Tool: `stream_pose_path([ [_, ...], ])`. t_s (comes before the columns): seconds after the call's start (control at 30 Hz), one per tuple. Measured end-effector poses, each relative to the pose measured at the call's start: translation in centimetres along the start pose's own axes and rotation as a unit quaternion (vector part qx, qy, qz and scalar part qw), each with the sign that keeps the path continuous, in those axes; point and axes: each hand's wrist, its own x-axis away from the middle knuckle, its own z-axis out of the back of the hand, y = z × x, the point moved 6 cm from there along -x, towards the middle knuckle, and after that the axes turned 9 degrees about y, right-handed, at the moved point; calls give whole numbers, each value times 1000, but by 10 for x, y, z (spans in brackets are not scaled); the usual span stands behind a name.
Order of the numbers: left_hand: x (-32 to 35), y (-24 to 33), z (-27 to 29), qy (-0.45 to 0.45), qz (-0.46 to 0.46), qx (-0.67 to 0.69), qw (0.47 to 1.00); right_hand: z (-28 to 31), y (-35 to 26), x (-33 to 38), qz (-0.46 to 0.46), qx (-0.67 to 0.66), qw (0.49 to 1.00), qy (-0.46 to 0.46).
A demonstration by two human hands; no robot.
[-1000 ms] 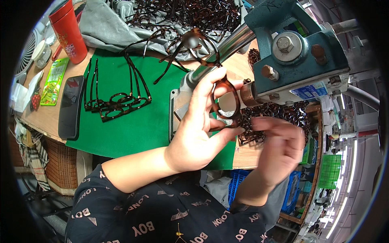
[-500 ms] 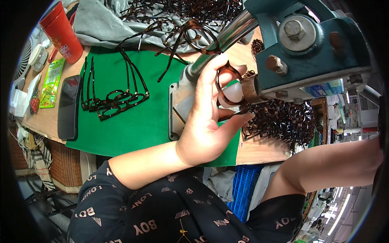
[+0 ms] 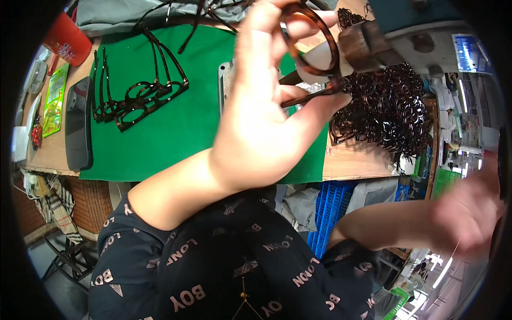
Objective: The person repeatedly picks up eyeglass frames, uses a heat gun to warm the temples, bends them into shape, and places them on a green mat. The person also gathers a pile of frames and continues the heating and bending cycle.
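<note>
My left hand [image 3: 261, 122] is closed on a tortoiseshell eyeglass frame [image 3: 335, 48], holding it by the rims between fingers and thumb. A round rim surrounds a white rounded block, beside the brown metal cylinder [image 3: 365, 47] of a bench press [image 3: 426, 45]. A folded temple arm runs along my thumb. Whether the rim touches the block cannot be made out. At the far right edge, away from the press, my right hand [image 3: 469, 216] is smeared by motion, so its fingers cannot be read.
A green mat [image 3: 176, 146] covers part of the wooden table. Several dark eyeglass frames [image 3: 144, 98] lie on it, beside a black phone [image 3: 79, 122] and a red tumbler [image 3: 68, 40]. Right of my left hand is a large pile of tortoiseshell frames [image 3: 392, 112]. Below the table stands a blue crate [image 3: 330, 213].
My view has shifted, and my left hand with the eyeglass frame now appears larger and higher. My right hand, out of view before, has come into sight at the right edge.
</note>
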Motion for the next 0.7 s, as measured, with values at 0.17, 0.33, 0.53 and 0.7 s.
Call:
stream_pose_path([
  [0.17,9,22,41,3,55,-68,996,28,131,210,-362,276,861,-228],
  [0.33,23,34,57,24,92,-62,994,23,138,238,-301,312,876,-212],
  [0.53,28,29,41,-11,155,45,987,19,148,232,-240,317,866,-304],
  [0.7,36,27,28,-209,236,194,929,4,147,224,-199,324,842,-382],
])
